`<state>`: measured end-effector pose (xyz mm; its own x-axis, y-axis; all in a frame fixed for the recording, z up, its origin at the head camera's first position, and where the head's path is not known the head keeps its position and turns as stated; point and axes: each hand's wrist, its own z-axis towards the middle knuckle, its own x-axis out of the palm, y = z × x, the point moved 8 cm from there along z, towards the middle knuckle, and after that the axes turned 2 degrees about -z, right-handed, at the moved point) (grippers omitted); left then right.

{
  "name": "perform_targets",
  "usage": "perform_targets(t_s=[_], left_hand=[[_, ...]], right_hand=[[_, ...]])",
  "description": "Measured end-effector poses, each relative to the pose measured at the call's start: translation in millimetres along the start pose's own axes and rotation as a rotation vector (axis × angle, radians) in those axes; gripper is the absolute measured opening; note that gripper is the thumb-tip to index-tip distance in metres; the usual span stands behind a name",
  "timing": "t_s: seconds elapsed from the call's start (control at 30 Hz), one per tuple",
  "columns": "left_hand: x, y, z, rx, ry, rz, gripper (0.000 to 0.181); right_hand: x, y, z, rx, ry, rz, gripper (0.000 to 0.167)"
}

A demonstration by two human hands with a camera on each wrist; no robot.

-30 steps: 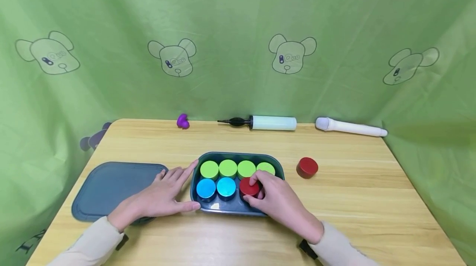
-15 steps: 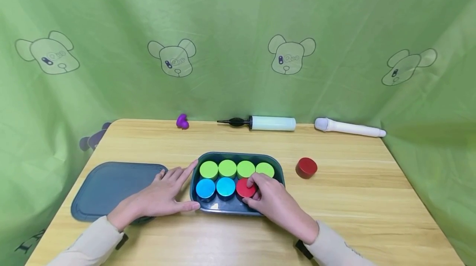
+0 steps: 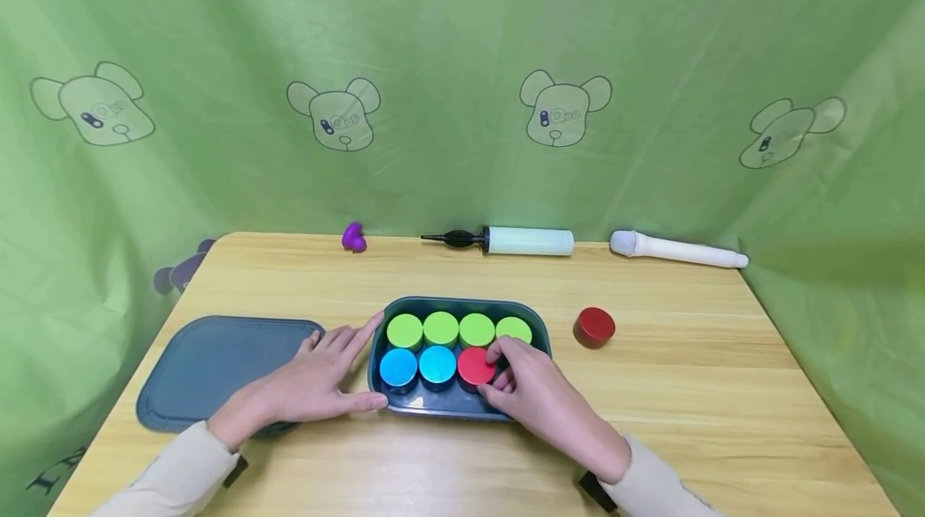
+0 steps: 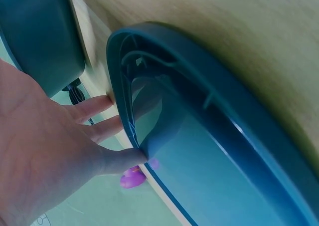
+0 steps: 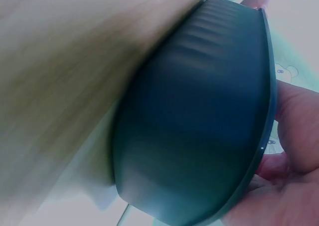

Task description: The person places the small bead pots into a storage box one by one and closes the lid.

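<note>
Red cylinder (image 3: 476,366): head view, upright inside dark box (image 3: 462,303), right of two blue cylinders (image 3: 399,368); right hand (image 3: 538,388) with curled fingertips at its right edge, pinch or touch cannot be told. Left hand (image 3: 325,376) spread wide, at box's left end. Left wrist view: lid (image 4: 224,181) beside left hand. Right wrist view: cylinder hidden behind box wall.

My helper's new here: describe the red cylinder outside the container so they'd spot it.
On the wooden table, find the dark container. The loose red cylinder sits right of it. Unlike the other red cylinder, inside the container by the right hand, it stands alone on bare wood.
</note>
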<state>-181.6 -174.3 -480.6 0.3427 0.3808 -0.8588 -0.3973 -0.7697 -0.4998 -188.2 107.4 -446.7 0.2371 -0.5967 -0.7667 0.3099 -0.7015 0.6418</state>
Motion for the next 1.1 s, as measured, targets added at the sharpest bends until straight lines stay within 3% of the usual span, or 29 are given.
perform_targets(t_s=[0.33, 0.57, 0.7, 0.87, 1.1], left_hand=[[4.8, 2.5, -0.1, -0.011, 0.010, -0.001, 0.111], [3.9, 3.7, 2.6, -0.010, 0.002, 0.003, 0.111], [4.0, 3.6, 2.7, -0.009, -0.003, -0.002, 0.111], [4.8, 2.2, 0.8, -0.008, -0.005, -0.009, 0.111], [2.1, 0.5, 1.3, -0.002, -0.012, -0.004, 0.110]], right_hand=[[-16.0, -6.9, -13.5, -0.049, -0.092, 0.078, 0.026], [-42.0, -17.0, -21.2, -0.171, -0.235, 0.108, 0.029], [-56.9, -29.4, -25.9, -0.198, -0.320, 0.096, 0.029], [-75.3, -52.4, -28.7, -0.144, -0.399, 0.123, 0.027], [-94.9, -92.0, -28.6, 0.051, -0.454, 0.113, 0.035]])
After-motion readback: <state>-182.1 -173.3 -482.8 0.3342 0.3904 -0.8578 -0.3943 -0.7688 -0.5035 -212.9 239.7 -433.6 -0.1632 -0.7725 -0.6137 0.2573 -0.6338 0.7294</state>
